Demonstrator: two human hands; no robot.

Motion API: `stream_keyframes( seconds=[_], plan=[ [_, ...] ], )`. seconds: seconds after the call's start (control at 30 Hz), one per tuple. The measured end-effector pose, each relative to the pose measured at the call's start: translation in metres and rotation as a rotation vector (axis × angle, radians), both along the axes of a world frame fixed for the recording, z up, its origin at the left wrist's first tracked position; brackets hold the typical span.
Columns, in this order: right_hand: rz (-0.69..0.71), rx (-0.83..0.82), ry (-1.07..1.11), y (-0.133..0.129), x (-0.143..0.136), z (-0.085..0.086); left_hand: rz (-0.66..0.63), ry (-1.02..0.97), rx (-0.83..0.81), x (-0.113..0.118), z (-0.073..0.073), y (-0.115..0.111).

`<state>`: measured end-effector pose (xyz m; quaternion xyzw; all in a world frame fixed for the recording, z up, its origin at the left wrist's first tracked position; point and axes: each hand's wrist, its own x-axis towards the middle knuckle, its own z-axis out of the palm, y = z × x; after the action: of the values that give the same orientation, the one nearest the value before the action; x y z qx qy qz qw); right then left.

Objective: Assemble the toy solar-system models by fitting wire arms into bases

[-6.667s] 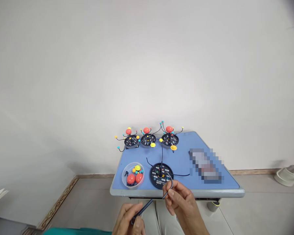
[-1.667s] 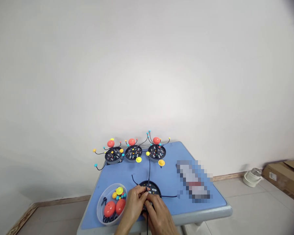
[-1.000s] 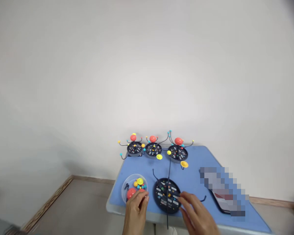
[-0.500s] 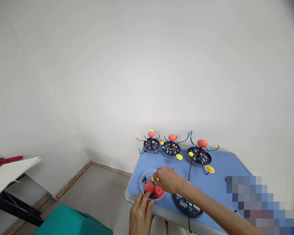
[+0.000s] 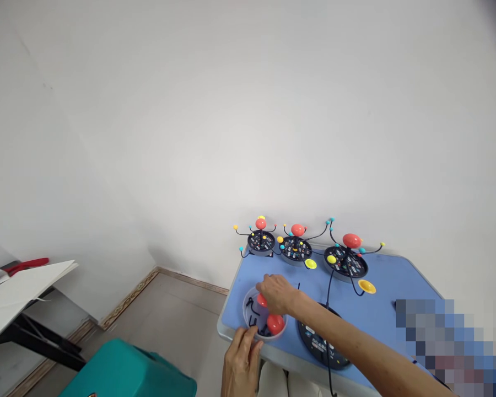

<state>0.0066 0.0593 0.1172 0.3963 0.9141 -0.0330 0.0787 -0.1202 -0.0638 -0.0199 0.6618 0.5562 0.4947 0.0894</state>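
Observation:
A clear round plastic bowl (image 5: 248, 326) sits at the table's near left edge, with black curved rods (image 5: 254, 321) and red balls inside. My left hand (image 5: 240, 358) has its fingertips on the bowl's near rim, steadying it. Inside the far side of the bowl, my right hand (image 5: 276, 293) is closed over one red ball (image 5: 262, 300), which it partly hides. Another red ball (image 5: 275, 324) lies by the near right wall. Beside the bowl stands a dark round base (image 5: 320, 348) with a black rod (image 5: 328, 331) over it, partly behind my right forearm.
Three assembled planet models, the left (image 5: 261, 241), the middle (image 5: 296, 249) and the right (image 5: 346, 262), line the back of the blue table (image 5: 388, 309) against the wall. Left are a teal plastic object (image 5: 128, 369) and a surface holding white paper (image 5: 28, 292) and a red-handled tool (image 5: 28, 266).
My right hand has shifted within the bowl, and one red ball has moved toward the far side beneath it. The yellow pieces near its fingers are out of sight. The view has shifted slightly.

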Motion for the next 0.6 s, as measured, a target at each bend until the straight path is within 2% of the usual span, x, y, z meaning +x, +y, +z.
stream_keyframes(
  seconds=[0.13, 0.27, 0.43, 0.6],
  plan=[
    [0.075, 0.045, 0.001, -0.001, -0.003, -0.003, 0.044, -0.071, -0.065, 0.001, -0.004, -0.001],
    [0.170, 0.064, -0.011, -0.006, -0.018, -0.010, 0.059, -0.078, -0.057, -0.001, -0.004, 0.000],
    [0.204, 0.112, -0.050, -0.014, -0.037, -0.018, 0.021, 0.038, 0.044, -0.008, -0.008, 0.005],
    [0.189, 0.128, -0.070, -0.015, -0.040, -0.023, 0.068, 0.082, 0.156, -0.008, 0.000, 0.008]
  ],
)
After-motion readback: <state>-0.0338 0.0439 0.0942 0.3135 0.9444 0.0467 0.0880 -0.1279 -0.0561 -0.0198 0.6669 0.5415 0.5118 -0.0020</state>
